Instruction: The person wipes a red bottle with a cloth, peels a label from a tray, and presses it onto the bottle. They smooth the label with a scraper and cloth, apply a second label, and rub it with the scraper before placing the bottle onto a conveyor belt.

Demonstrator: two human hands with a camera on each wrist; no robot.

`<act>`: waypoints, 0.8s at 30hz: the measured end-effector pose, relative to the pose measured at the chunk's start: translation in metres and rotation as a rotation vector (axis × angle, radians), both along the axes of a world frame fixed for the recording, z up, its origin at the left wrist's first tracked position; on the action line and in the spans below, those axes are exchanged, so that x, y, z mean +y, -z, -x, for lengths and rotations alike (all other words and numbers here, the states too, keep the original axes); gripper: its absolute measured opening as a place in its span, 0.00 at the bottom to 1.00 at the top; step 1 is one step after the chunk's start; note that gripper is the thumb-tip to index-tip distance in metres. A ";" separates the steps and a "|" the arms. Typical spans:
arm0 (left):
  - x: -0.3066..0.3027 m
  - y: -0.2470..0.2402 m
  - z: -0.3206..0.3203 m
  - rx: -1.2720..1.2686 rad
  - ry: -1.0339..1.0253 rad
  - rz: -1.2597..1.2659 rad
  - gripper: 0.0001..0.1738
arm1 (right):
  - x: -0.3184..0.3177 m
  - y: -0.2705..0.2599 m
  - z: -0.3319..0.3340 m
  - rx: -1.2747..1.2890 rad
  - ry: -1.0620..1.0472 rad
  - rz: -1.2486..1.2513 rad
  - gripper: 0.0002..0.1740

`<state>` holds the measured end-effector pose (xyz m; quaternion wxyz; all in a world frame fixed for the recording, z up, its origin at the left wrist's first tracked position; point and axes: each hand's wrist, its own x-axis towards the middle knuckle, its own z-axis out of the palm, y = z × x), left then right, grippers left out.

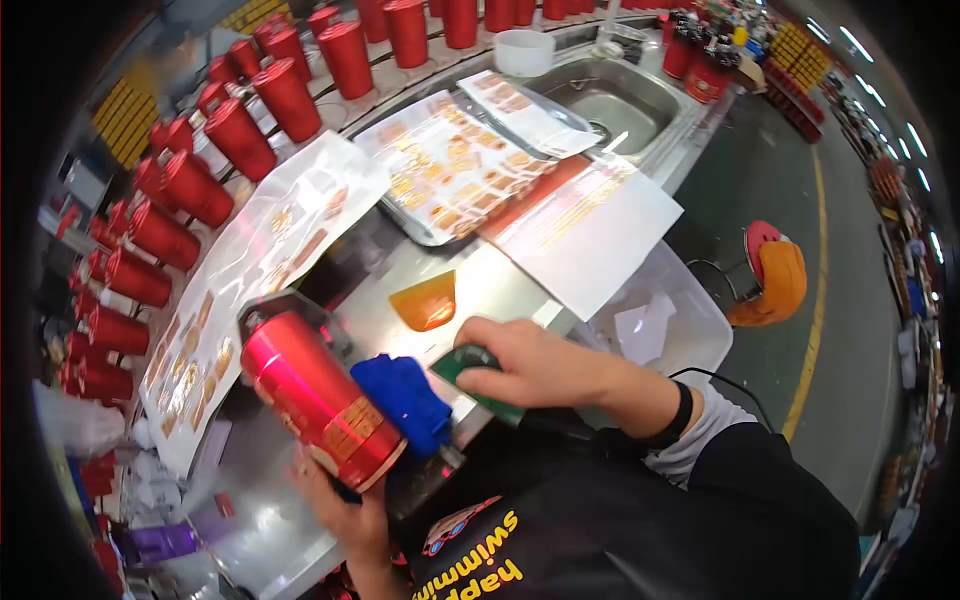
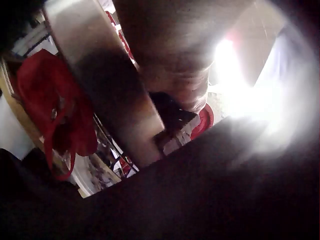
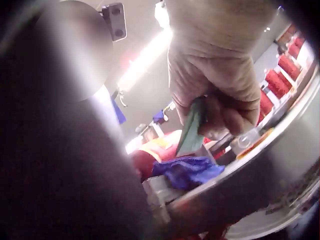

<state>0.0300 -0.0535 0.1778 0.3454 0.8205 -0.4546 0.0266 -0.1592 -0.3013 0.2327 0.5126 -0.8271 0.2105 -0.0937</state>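
Observation:
A shiny red cylinder with gold print near its lower end lies tilted over the bench front, its upper end at a dark holder. My left hand holds its lower end from below; part of the fingers is hidden behind it. With thumb and fingers my right hand pinches a flat green scraper, just right of a crumpled blue cloth. That cloth lies against the cylinder's right side. Beyond it on the steel bench rests a translucent amber scraper. The left wrist view is mostly dark.
Decal sheets lie left of the bench middle, and a tray of wet decals sits behind. A white sheet overhangs a plastic bin. Past them is a sink. Many red cylinders line the back.

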 end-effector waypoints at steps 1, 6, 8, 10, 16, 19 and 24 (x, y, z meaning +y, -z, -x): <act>-0.001 -0.017 0.001 -0.142 0.013 -0.067 0.53 | -0.010 -0.009 0.007 -0.077 0.062 0.062 0.19; -0.015 -0.048 0.005 -0.504 0.043 -0.052 0.55 | -0.134 -0.006 0.027 -0.301 0.215 0.855 0.22; -0.019 -0.028 0.005 -0.295 0.045 0.040 0.54 | -0.202 -0.004 0.027 -0.029 0.294 0.851 0.22; -0.020 -0.002 0.007 -0.039 0.036 0.197 0.55 | -0.268 0.002 0.016 0.312 0.339 0.913 0.27; -0.015 0.022 0.003 0.175 0.048 0.280 0.59 | -0.391 0.049 -0.034 0.732 0.365 0.990 0.24; -0.010 0.031 0.000 0.326 0.037 0.329 0.62 | -0.394 0.041 -0.050 0.881 0.450 0.880 0.26; 0.001 0.045 -0.004 0.390 0.055 0.316 0.68 | -0.426 0.026 -0.050 0.896 0.374 0.988 0.22</act>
